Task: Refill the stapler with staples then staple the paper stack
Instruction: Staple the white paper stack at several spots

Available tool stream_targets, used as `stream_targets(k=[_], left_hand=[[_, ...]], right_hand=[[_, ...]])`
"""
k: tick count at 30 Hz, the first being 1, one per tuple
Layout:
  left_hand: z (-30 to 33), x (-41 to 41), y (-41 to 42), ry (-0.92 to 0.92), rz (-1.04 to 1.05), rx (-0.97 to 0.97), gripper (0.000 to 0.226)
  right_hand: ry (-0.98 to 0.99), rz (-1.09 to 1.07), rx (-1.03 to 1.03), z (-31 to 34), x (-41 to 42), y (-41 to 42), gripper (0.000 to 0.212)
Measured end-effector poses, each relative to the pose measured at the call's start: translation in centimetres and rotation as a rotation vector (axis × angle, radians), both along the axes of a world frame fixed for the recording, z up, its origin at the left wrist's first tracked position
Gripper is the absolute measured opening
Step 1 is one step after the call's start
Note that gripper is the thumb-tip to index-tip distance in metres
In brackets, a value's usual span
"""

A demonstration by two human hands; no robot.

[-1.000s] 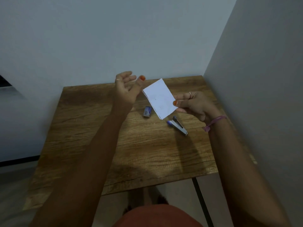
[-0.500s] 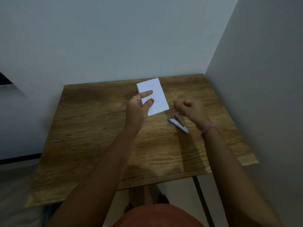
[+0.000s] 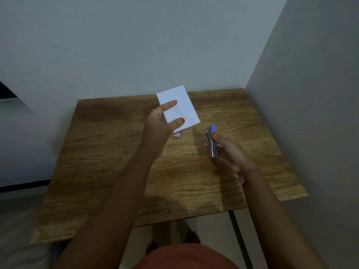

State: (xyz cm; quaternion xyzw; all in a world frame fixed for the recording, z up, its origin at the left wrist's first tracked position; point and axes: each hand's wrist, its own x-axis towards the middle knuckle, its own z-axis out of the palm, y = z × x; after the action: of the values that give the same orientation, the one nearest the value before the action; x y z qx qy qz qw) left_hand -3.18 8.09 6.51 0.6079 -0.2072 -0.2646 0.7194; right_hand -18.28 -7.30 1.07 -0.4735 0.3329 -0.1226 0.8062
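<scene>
Left hand (image 3: 159, 125): thumb and fingers pinching paper stack (image 3: 179, 107), held above table (image 3: 116, 152).
Right hand (image 3: 227, 150): fingers curled round stapler (image 3: 210, 141), right of stack.
Stapler axis: pointing away, mouth short of stack's near corner.
Staple box (image 3: 177, 134): below stack.

The table (image 3: 120, 171) has a brown wood-grain top with dark streaks running across it, set into a corner where 2 pale walls meet: its far edge runs along the wall at 12 o'clock and its side edge along the wall at 3 o'clock. A dark leg (image 3: 240, 239) shows under the near edge toward 5 o'clock. Directly on the top lies 1 small staple box (image 3: 177, 134), just past the middle toward 12 o'clock, partly hidden from above.
</scene>
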Motion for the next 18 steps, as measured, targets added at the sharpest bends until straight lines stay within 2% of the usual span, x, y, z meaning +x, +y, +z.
stream_targets(k=[1, 3, 9, 13, 18], left_hand=[[0.1, 0.0, 0.0, -0.008, 0.0, 0.0, 0.049], [0.3, 0.0, -0.1, -0.03, 0.012, 0.012, 0.05], [0.7, -0.6, -0.8, -0.062, 0.101, -0.017, 0.052], [0.9, -1.2, -1.1, -0.072, 0.15, -0.068, 0.053], [0.9, -1.7, -0.9, -0.153, 0.107, -0.066, 0.054]], right_hand=[[-0.091, 0.013, 0.127, 1.0, -0.3, 0.2, 0.027], [-0.217, 0.059, 0.231, 2.7, -0.6, 0.7, 0.035], [-0.248, 0.149, 0.083, 5.6, 0.7, 3.6, 0.041], [-0.236, 0.13, -0.016, 6.5, 1.5, 4.9, 0.033], [-0.266, 0.144, -0.016, 6.9, 2.1, 5.2, 0.034]])
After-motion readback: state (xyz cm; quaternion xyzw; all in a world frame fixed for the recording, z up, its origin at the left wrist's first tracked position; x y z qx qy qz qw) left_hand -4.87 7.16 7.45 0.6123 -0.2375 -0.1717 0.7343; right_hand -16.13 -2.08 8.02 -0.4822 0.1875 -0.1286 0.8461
